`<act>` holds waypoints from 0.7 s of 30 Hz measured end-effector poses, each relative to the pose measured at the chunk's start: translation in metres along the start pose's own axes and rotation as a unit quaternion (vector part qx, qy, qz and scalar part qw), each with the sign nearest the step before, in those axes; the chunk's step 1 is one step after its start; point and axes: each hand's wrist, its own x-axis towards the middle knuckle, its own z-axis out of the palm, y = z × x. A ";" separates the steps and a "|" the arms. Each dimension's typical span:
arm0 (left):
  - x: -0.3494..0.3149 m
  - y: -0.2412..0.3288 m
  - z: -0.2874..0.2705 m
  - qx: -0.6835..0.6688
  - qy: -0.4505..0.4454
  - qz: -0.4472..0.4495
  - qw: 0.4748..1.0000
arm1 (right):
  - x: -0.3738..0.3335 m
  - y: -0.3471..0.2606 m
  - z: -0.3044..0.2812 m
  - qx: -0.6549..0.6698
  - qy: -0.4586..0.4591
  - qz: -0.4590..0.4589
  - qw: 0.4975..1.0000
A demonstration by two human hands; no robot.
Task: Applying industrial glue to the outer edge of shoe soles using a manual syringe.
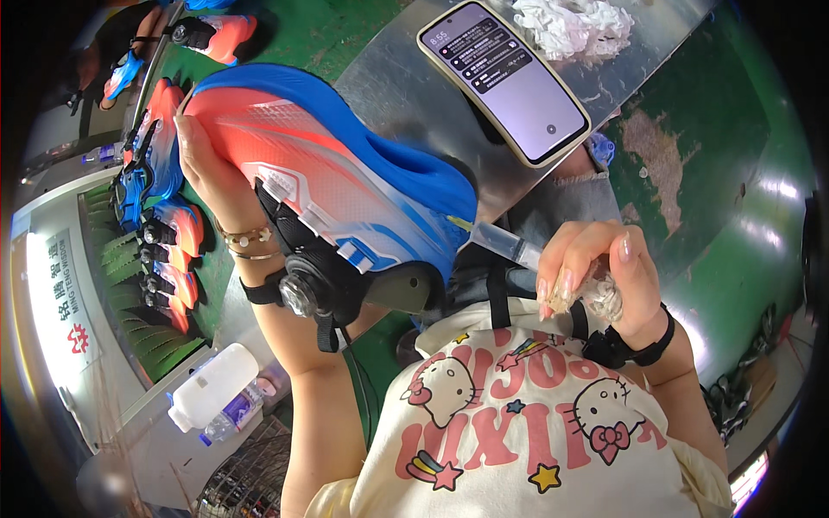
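My left hand grips a blue, coral and white sports shoe by its toe end and holds it up on its side, the black dial fastener facing me. In my right hand is a clear syringe, its yellowish tip touching the blue sole edge near the heel. A beaded bracelet and a black strap sit on my left wrist, a black band on my right wrist.
A smartphone with a lit screen lies on a metal table, beside a crumpled white cloth. More matching shoes stand in a row on a conveyor at the left. A white bottle lies lower left. The floor is green.
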 end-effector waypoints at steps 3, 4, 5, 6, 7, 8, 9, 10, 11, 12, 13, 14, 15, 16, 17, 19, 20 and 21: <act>0.006 -0.024 -0.015 0.023 0.032 0.009 0.999 | 0.000 0.000 -0.004 -0.016 -0.004 0.001 1.000; 0.006 -0.028 -0.017 0.030 0.042 0.012 0.999 | 0.000 0.000 -0.004 -0.025 -0.006 0.002 1.000; 0.005 -0.030 -0.018 0.037 0.052 0.014 0.998 | 0.001 -0.001 -0.005 -0.025 -0.005 0.003 1.000; 0.002 -0.033 -0.020 0.037 0.052 0.014 0.998 | 0.002 -0.001 -0.004 -0.025 -0.006 0.013 1.000; -0.002 -0.033 -0.017 0.042 0.050 0.019 0.998 | 0.002 -0.001 -0.004 -0.025 -0.005 0.022 0.999; -0.006 -0.034 -0.017 0.047 0.049 0.023 0.997 | 0.003 -0.002 -0.003 -0.025 -0.002 0.022 0.999; -0.009 -0.035 -0.018 0.046 0.047 0.023 0.998 | 0.005 -0.003 -0.002 -0.026 0.013 0.028 0.999; -0.012 -0.035 -0.018 0.056 0.032 -0.034 0.997 | 0.007 -0.005 -0.001 -0.027 0.027 0.034 0.999; -0.014 -0.036 -0.022 0.068 0.019 -0.090 0.993 | 0.010 -0.003 0.002 -0.014 0.043 0.031 0.999; -0.008 -0.050 -0.034 -0.023 0.054 -0.197 0.979 | 0.014 -0.002 0.004 -0.013 0.041 0.030 0.999; -0.018 -0.059 -0.039 0.167 -0.016 -0.093 0.982 | 0.017 -0.001 0.003 0.001 0.051 0.030 0.998; -0.027 -0.062 -0.049 0.352 -0.081 0.018 0.932 | 0.022 0.001 0.003 0.017 0.055 0.029 0.998; -0.021 -0.074 -0.062 0.006 0.043 -0.245 0.969 | 0.025 0.003 0.005 0.022 0.057 0.023 0.998; -0.035 -0.053 -0.046 -0.142 -0.010 -0.274 0.951 | 0.028 0.005 0.003 0.021 0.061 0.023 0.998; -0.043 -0.039 -0.041 -0.066 0.030 -0.287 0.955 | 0.031 0.004 0.004 0.011 0.068 0.017 0.997; -0.060 -0.025 -0.045 0.013 0.071 -0.297 0.952 | 0.035 0.004 0.008 -0.015 0.076 0.010 0.997; -0.070 -0.021 -0.050 0.032 0.099 -0.317 0.943 | 0.037 0.005 0.009 -0.015 0.076 0.010 0.997; -0.080 -0.016 -0.056 0.051 0.127 -0.337 0.931 | 0.038 0.005 0.010 -0.018 0.069 0.006 0.997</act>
